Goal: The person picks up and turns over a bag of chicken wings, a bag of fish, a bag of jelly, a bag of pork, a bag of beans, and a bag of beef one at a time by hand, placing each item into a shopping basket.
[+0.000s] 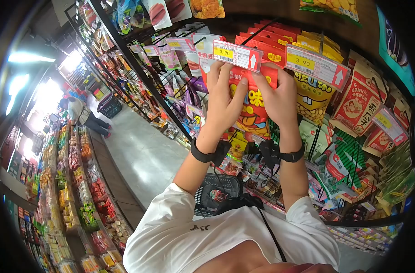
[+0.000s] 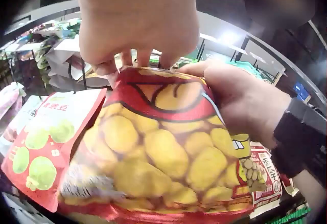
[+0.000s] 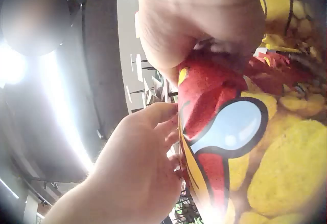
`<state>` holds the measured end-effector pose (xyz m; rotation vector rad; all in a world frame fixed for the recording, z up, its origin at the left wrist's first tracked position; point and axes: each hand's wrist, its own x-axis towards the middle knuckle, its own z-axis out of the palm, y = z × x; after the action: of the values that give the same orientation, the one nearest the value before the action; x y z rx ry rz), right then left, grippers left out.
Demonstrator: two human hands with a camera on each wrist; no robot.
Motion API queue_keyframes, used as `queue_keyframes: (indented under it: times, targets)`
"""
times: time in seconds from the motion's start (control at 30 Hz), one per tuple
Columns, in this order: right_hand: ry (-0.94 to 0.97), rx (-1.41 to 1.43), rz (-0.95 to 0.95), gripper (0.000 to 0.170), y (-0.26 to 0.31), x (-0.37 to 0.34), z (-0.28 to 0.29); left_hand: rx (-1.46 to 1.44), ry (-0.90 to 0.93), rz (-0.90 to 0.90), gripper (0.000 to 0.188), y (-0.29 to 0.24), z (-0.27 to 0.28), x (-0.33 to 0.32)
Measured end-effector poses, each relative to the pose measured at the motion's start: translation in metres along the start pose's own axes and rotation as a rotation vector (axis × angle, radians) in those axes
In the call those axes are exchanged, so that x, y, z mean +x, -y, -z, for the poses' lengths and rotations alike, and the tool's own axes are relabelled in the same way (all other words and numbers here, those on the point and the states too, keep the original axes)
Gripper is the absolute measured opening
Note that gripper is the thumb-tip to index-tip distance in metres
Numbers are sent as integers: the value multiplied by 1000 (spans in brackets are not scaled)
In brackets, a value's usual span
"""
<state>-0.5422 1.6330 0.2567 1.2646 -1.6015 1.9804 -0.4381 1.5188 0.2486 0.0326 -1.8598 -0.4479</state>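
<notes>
The red snack bag [image 1: 253,123] is at the middle of the rack, in front of the person's chest, its face showing yellow rounded pieces; the left hand [image 1: 227,98] grips its upper left, fingers curled over the top edge, while the right hand [image 1: 279,98] grasps its upper right; whether the bag is on a hook cannot be told. A price label [image 1: 237,54] hangs just above the hands and stands in front of the more distant red bags [image 1: 271,40]; to the right, another label [image 1: 316,66] partly covers yellow bags [image 1: 313,98], with a brown paper packet [image 1: 358,102] farther right; to the left hangs a red-and-white bag [image 2: 51,142] pictured with green peas.

Near the person's body, below the hands, a dark basket [image 1: 201,195] contains a small colourful item [image 1: 217,195], too small to identify; far left, another person [image 1: 80,111] stands beside a second basket [image 1: 109,107], its contents unclear; packed shelves [image 1: 64,182] line the left side of the aisle.
</notes>
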Motion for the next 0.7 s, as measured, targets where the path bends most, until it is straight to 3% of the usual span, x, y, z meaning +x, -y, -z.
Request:
queue_keyframes:
  times: [0.13,0.27,0.7]
  targets:
    - [93,41,-92,29,7,-12,11,-114,121,32,40,1,14,-4]
    - [101,44,-96,29,6,-18,12,-345,234,202,37,9,18,-8]
    - [52,113,-113,25,6,-23,9,-571,253,423,28,1,23,-5]
